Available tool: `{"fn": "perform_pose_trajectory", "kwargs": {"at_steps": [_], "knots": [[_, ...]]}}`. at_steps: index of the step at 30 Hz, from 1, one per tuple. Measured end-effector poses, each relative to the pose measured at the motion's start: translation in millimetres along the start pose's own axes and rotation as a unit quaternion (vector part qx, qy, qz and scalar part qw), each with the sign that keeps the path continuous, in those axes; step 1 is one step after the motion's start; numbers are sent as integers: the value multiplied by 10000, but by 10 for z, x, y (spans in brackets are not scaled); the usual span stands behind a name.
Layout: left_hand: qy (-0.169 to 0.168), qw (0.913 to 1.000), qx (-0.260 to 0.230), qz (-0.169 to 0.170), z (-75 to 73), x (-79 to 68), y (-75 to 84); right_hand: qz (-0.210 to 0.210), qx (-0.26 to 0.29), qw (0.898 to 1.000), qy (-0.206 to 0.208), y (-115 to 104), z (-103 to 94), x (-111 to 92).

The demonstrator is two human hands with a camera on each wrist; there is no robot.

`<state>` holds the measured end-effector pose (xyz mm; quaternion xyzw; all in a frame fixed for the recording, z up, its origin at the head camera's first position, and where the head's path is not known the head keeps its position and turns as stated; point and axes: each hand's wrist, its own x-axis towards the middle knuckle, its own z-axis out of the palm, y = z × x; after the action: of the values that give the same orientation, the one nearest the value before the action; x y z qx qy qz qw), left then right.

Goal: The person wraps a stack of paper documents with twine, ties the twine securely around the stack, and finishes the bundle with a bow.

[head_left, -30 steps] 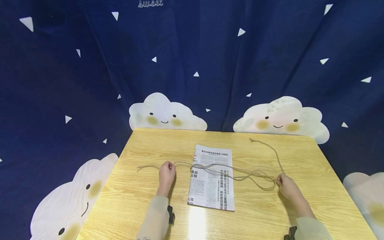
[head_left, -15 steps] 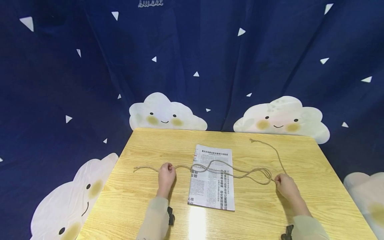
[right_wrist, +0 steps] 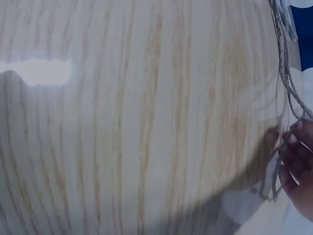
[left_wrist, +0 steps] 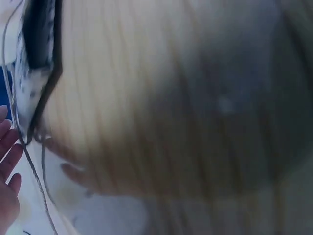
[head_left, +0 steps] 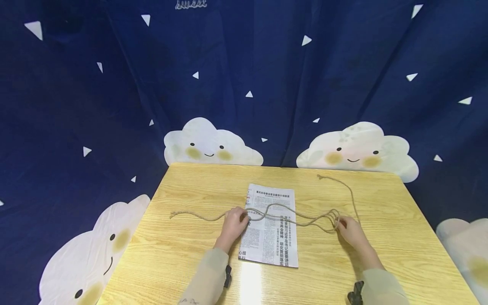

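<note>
A long tan rope (head_left: 284, 206) lies twisted and looped across a folded newspaper (head_left: 263, 245) on the wooden table. My left hand (head_left: 234, 222) is over the newspaper's left edge, right at the rope. In the left wrist view, the fingers of that left hand (left_wrist: 7, 161) are parted and fairly straight, with rope strands passing beside them. At the bundled loops to the right of the paper, my right hand (head_left: 350, 231) pinches the rope. The right wrist view has the rope (right_wrist: 286, 73) running down to the curled fingertips of that right hand (right_wrist: 298, 166).
One loose rope end reaches left over the wooden table (head_left: 183, 254); the other curves toward the back right. A dark blue curtain (head_left: 228, 63) printed with clouds hangs behind the table. Small black devices are strapped at both wrists.
My left hand has let go of the rope's left stretch and moved right to the newspaper's edge. The right hand has shifted a little left, toward the loops.
</note>
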<state>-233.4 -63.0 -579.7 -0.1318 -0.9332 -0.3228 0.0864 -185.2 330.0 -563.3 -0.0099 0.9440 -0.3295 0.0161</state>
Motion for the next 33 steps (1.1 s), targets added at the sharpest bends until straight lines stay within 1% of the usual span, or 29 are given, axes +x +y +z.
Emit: {"fn": "perform_pose_trajectory", "kwargs": {"at_steps": [3, 7, 10, 12, 14, 16, 18, 22, 24, 28, 31, 33], "knots": [[-184, 9997, 104, 121, 47, 5, 77, 97, 452, 9989, -104, -38, 18, 7], [-390, 9984, 306, 277, 103, 19, 142, 108, 850, 9962, -124, -87, 40, 19], [-609, 9965, 457, 347, 145, 27, 180, 94, 1067, 9942, -108, -110, 58, 36], [-738, 9953, 508, 372, 166, 32, 209, 153, 1324, 9910, -122, -117, 73, 51], [-802, 9939, 607, 441, 183, 35, 238, 228, 1561, 9873, -177, -119, 87, 62], [-799, 9926, 759, 516, 193, 38, 267, 280, 1658, 9856, -176, -119, 102, 73], [-767, 9910, 947, 553, 204, 38, 286, 340, 1591, 9866, -103, -122, 113, 79], [-751, 9873, 1290, 536, 239, 41, 291, 312, 1100, 9934, 107, -128, 120, 76], [-761, 9866, 1339, 538, 259, 43, 283, 308, 944, 9950, 123, -125, 118, 70], [-744, 9861, 1350, 621, 287, 40, 281, 284, 866, 9958, 35, -104, 110, 53], [-644, 9846, 1458, 721, 302, 40, 294, 204, 742, 9970, 111, -86, 112, 46], [-573, 9849, 1487, 673, 284, 42, 317, 139, 648, 9976, 197, -79, 115, 46]]}}
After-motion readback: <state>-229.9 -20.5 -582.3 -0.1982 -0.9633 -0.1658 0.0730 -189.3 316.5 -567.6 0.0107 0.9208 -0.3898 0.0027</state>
